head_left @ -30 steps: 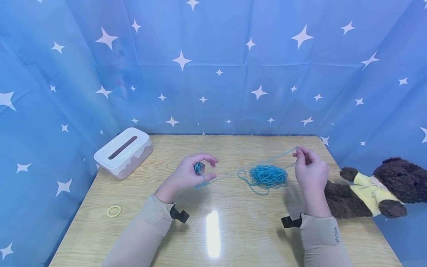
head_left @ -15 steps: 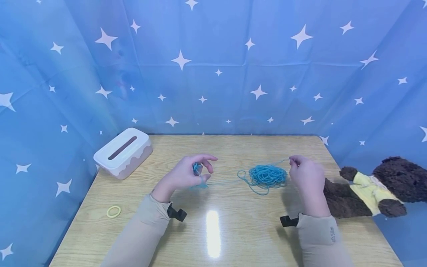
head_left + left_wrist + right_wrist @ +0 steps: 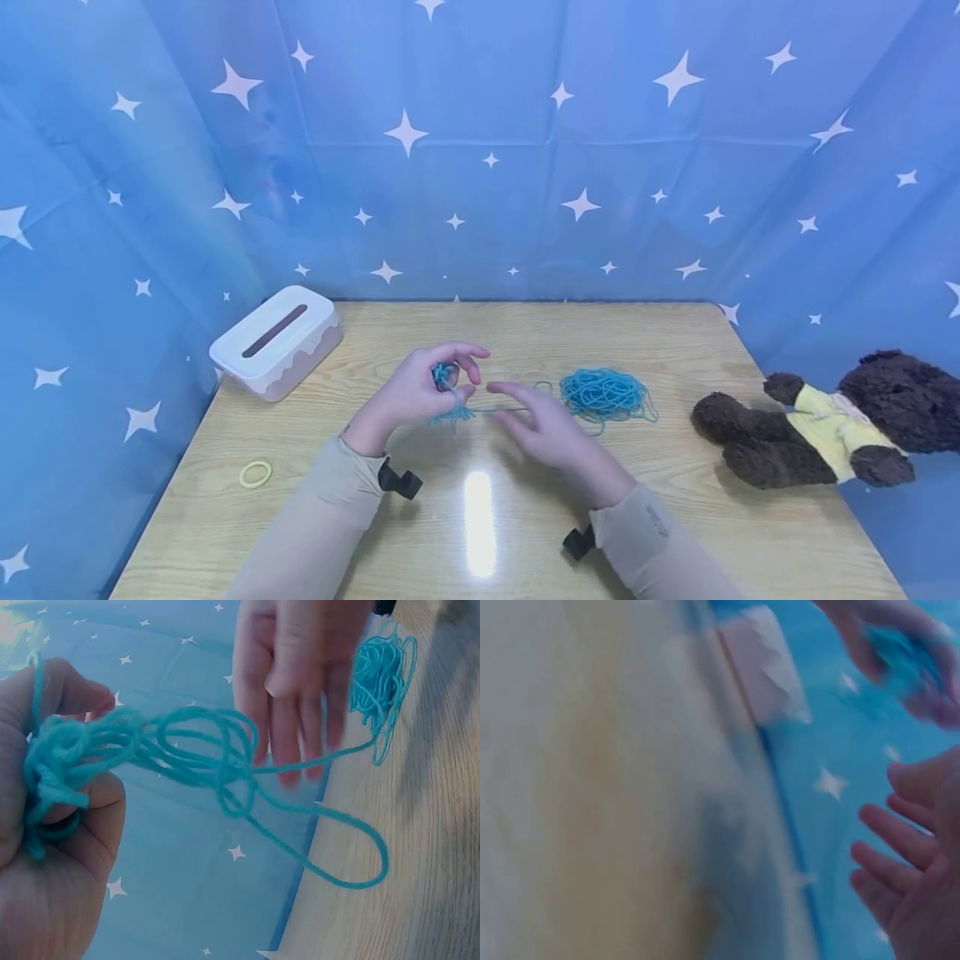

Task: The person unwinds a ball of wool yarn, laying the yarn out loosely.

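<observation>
My left hand (image 3: 411,390) holds a knotted bunch of teal yarn (image 3: 64,761) at its palm, thumb and fingers bent around it. In the left wrist view, loose yarn loops (image 3: 202,761) stretch out from the bunch. From there a single strand leads to the yarn pile (image 3: 606,394) on the table. My right hand (image 3: 553,432) is beside that strand, just right of the left hand, its fingers fairly straight and apart. Whether it touches the strand I cannot tell. The right wrist view is blurred, but the right hand (image 3: 919,862) looks loosely spread there with nothing in it.
A white-lidded tissue box (image 3: 277,343) stands at the table's back left. A yellow ring (image 3: 256,475) lies near the left edge. At the right edge a brown plush toy (image 3: 840,429) in yellow clothing lies on its back. A starry blue curtain (image 3: 480,150) hangs behind.
My right hand, which was pinching yarn right of the pile, has let go and swung left to beside the left hand, its fingers now spread. The left hand has barely moved.
</observation>
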{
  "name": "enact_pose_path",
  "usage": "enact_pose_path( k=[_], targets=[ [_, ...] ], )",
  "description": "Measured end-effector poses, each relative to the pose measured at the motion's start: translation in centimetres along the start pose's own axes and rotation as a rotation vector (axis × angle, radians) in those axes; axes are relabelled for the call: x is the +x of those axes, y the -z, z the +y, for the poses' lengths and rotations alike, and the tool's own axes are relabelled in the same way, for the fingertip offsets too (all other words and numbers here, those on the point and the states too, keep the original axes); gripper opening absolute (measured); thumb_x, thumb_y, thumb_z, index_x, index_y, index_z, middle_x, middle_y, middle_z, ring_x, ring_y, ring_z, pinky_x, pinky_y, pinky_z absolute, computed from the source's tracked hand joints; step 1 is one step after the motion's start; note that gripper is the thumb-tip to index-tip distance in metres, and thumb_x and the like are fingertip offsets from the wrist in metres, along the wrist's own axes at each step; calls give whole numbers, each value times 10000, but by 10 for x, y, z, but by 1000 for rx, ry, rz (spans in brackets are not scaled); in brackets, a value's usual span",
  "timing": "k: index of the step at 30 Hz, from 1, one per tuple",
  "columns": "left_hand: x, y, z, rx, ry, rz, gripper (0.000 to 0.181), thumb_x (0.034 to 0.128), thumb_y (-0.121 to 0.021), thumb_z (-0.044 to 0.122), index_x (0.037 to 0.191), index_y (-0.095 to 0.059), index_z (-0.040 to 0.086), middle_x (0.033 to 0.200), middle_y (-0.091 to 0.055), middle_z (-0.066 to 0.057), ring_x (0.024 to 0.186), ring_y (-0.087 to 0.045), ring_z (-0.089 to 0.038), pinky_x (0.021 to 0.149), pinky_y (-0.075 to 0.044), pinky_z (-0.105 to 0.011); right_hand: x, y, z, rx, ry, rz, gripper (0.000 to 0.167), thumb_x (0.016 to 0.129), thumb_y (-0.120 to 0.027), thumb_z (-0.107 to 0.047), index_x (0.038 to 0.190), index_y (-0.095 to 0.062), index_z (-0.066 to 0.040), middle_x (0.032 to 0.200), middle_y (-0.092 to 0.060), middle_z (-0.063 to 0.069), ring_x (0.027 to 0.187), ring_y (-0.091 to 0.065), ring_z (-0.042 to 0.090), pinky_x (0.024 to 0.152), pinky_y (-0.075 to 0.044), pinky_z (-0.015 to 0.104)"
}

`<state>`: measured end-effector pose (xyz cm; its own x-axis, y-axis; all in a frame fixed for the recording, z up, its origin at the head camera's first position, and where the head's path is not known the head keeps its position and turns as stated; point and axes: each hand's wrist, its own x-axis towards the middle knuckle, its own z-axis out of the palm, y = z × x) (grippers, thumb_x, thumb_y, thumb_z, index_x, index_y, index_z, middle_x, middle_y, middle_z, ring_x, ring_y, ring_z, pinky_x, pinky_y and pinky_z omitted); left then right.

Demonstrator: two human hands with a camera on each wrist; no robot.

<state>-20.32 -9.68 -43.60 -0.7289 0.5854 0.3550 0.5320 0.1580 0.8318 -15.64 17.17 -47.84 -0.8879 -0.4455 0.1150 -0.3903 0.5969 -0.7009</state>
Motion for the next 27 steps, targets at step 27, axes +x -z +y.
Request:
enact_pose_path(
  k=[27],
  targets=[
    [-2, -2, 4, -33, -81, 34, 474, 892, -763, -54, 1347, -731, 76, 1014, -757, -40, 714, -523, -81, 635, -410, -191, 30, -49, 3, -365, 40, 95, 424, 991, -818, -272, 1391, -749, -152, 1123, -742, 27, 1108, -672, 252, 953, -607, 430]
  ],
)
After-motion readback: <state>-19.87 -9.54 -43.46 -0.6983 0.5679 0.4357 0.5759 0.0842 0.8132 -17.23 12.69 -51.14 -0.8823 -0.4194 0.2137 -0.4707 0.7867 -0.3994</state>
